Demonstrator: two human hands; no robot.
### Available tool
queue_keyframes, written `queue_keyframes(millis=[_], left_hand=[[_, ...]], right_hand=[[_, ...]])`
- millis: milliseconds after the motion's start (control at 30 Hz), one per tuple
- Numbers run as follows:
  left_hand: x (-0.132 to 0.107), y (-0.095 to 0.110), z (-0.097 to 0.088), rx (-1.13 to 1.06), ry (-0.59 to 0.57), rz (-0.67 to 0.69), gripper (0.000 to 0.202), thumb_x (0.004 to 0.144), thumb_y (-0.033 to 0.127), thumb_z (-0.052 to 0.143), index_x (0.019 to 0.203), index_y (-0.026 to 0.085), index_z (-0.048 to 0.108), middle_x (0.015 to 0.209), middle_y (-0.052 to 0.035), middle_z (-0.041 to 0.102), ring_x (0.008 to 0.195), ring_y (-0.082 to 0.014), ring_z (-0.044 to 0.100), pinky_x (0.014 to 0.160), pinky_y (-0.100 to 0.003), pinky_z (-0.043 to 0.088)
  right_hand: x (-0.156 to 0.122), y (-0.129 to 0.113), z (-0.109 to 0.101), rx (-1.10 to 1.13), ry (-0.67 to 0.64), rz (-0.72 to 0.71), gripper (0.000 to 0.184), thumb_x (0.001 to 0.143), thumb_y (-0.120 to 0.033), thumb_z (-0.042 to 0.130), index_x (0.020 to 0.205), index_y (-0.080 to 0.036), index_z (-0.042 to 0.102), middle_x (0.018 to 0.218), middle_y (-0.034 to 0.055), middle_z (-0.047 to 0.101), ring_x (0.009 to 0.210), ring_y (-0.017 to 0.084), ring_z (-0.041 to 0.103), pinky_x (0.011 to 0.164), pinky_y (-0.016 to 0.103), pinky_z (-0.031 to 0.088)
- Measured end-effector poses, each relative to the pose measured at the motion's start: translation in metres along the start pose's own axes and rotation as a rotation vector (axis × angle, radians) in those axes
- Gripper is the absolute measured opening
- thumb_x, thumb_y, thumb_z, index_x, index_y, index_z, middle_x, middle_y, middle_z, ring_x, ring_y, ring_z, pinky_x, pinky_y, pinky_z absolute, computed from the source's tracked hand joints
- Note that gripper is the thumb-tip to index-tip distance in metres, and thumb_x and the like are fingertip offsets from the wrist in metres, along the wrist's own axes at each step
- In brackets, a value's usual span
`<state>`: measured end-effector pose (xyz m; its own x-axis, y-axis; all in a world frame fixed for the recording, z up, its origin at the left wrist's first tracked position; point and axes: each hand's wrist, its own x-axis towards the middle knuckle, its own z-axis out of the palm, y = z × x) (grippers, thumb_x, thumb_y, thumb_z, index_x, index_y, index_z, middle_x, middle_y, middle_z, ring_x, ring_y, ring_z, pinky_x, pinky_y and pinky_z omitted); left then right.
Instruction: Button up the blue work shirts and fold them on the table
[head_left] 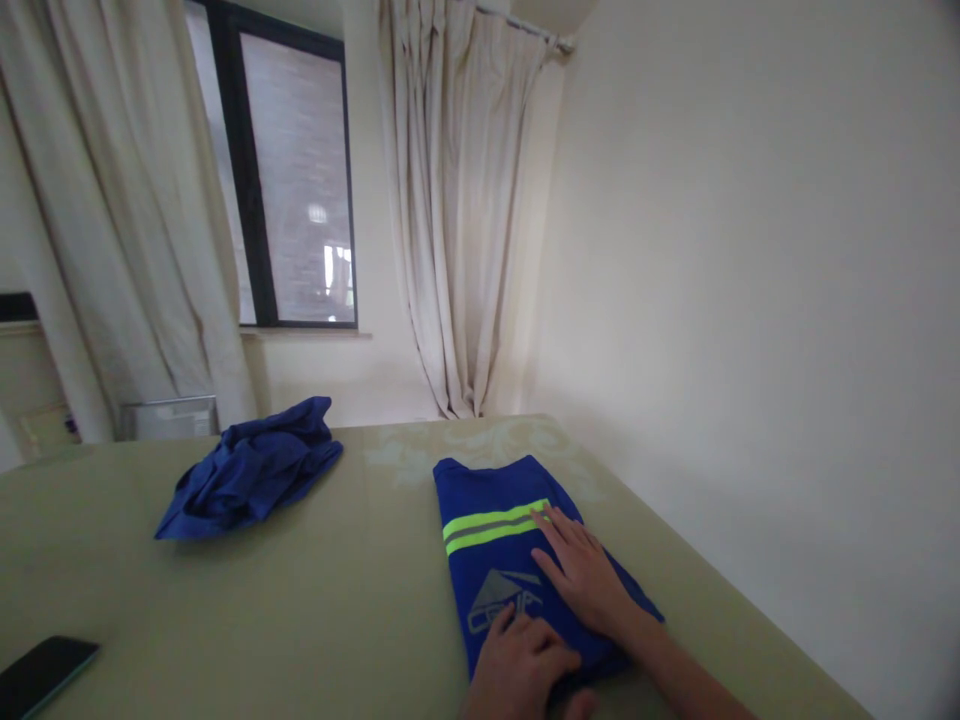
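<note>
Head view, folded garment: a blue folded garment (pixel 510 560) is lying on the right part of the tabletop (pixel 300 610), its upper edge pointing away from the person.
Stripe: a yellow-green band (pixel 465 537) with a grey line along its middle is crossing the garment's upper part.
Emblem: a grey printed emblem (pixel 495 590) is showing below the stripe, its lower part being partly covered by fingers.
Right hand: the right hand (pixel 581 575) is lying palm down on the garment's right part, fingertips reaching the stripe; its thumb is standing apart from the fingers, which are lying extended and gripping nothing visible.
Left hand: the left hand (pixel 521 655) is resting on the garment's lower part, its fingers bending and touching the emblem; whether they are pinching any cloth, I cannot tell.
Crumpled cloth: a second blue cloth (pixel 251 470) is lying bunched near the tabletop's far edge, well apart from the garment, to its left.
Phone: a dark, phone-like object (pixel 45 672) is lying at the near left, partly running out of view.
Background: pale curtains (pixel 457 200) are hanging on both sides of a dark-framed window (pixel 296 180); a plain wall (pixel 735 280) is rising on the right.
</note>
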<state>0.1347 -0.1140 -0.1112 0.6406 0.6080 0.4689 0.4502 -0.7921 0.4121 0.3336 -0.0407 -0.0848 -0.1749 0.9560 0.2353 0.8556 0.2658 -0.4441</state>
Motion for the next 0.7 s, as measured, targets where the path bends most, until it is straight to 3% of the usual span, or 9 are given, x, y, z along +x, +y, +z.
queue_keyframes(millis=[100, 167, 267, 367, 433, 500, 567, 633, 700], left_hand=[[-0.004, -0.007, -0.036, -0.206, 0.053, -0.107, 0.027, 0.099, 0.038, 0.051, 0.113, 0.031, 0.073, 0.107, -0.0003, 0.078, 0.101, -0.0168, 0.071, 0.098, -0.030, 0.055], [-0.014, -0.036, -0.072, -0.136, 0.134, -0.236, 0.031, 0.100, 0.039, 0.049, 0.119, 0.028, 0.071, 0.116, -0.0041, 0.076, 0.109, -0.0195, 0.069, 0.100, -0.033, 0.054], [-0.036, -0.103, -0.137, 0.197, 0.366, -0.455, 0.038, 0.096, 0.037, 0.047, 0.124, 0.023, 0.068, 0.129, -0.0111, 0.068, 0.122, -0.0283, 0.062, 0.108, -0.048, 0.049], [-0.063, -0.164, -0.198, 0.634, 0.599, -0.819, 0.058, 0.098, 0.038, 0.042, 0.152, 0.017, 0.043, 0.162, -0.0206, 0.036, 0.148, -0.0418, 0.031, 0.114, -0.069, 0.030], [-0.080, -0.192, -0.226, 0.726, 0.631, -1.003, 0.069, 0.099, 0.050, 0.037, 0.160, 0.020, 0.025, 0.167, -0.0232, 0.021, 0.151, -0.0485, 0.020, 0.107, -0.075, 0.031], [-0.096, -0.214, -0.244, 0.683, 0.564, -1.174, 0.078, 0.097, 0.060, 0.037, 0.163, 0.024, 0.014, 0.163, -0.0256, 0.029, 0.144, -0.0525, 0.036, 0.100, -0.072, 0.040], [-0.108, -0.235, -0.253, 0.619, 0.424, -1.268, 0.079, 0.095, 0.057, 0.039, 0.162, 0.022, 0.015, 0.148, -0.0265, 0.051, 0.128, -0.0486, 0.056, 0.094, -0.064, 0.048], [-0.113, -0.250, -0.254, 0.576, 0.292, -1.259, 0.070, 0.093, 0.048, 0.042, 0.155, 0.019, 0.032, 0.128, -0.0219, 0.068, 0.111, -0.0422, 0.068, 0.089, -0.056, 0.053], [-0.110, -0.253, -0.246, 0.514, 0.268, -1.163, 0.056, 0.087, 0.044, 0.048, 0.138, 0.020, 0.054, 0.107, -0.0145, 0.077, 0.099, -0.0388, 0.073, 0.086, -0.052, 0.055]], right_hand=[[0.016, -0.007, -0.005, -0.019, -0.064, -0.010, 0.056, 0.096, -0.052, 0.057, 0.147, -0.030, 0.055, 0.159, 0.0081, 0.044, 0.149, 0.032, 0.036, 0.124, 0.053, 0.020], [0.012, -0.018, -0.005, -0.088, -0.015, 0.010, 0.052, 0.096, -0.048, 0.058, 0.143, -0.026, 0.060, 0.155, 0.0122, 0.049, 0.146, 0.035, 0.040, 0.122, 0.056, 0.023], [-0.017, -0.044, 0.011, -0.146, 0.045, -0.089, 0.057, 0.098, -0.053, 0.053, 0.149, -0.026, 0.053, 0.155, 0.0131, 0.050, 0.142, 0.035, 0.044, 0.118, 0.054, 0.032], [-0.047, -0.067, 0.039, -0.160, -0.194, -0.226, 0.075, 0.088, -0.066, 0.062, 0.155, -0.038, 0.042, 0.160, 0.0096, 0.043, 0.142, 0.041, 0.044, 0.116, 0.058, 0.035], [-0.048, -0.074, 0.048, -0.166, -0.261, -0.209, 0.084, 0.085, -0.070, 0.063, 0.158, -0.039, 0.035, 0.165, 0.0096, 0.033, 0.147, 0.044, 0.036, 0.118, 0.062, 0.029], [-0.029, -0.073, 0.044, -0.165, -0.262, -0.157, 0.085, 0.088, -0.070, 0.058, 0.161, -0.037, 0.028, 0.168, 0.0100, 0.024, 0.151, 0.042, 0.027, 0.121, 0.061, 0.022], [0.004, -0.065, 0.030, -0.183, -0.263, -0.087, 0.077, 0.094, -0.063, 0.053, 0.161, -0.036, 0.028, 0.168, 0.0104, 0.023, 0.153, 0.036, 0.025, 0.122, 0.058, 0.019], [0.041, -0.051, 0.014, -0.234, -0.256, 0.004, 0.069, 0.097, -0.056, 0.051, 0.160, -0.035, 0.033, 0.167, 0.0112, 0.028, 0.153, 0.034, 0.027, 0.122, 0.058, 0.019], [0.072, -0.035, 0.004, -0.290, -0.213, 0.073, 0.063, 0.099, -0.053, 0.047, 0.158, -0.033, 0.037, 0.165, 0.0124, 0.034, 0.151, 0.035, 0.031, 0.120, 0.059, 0.021]])
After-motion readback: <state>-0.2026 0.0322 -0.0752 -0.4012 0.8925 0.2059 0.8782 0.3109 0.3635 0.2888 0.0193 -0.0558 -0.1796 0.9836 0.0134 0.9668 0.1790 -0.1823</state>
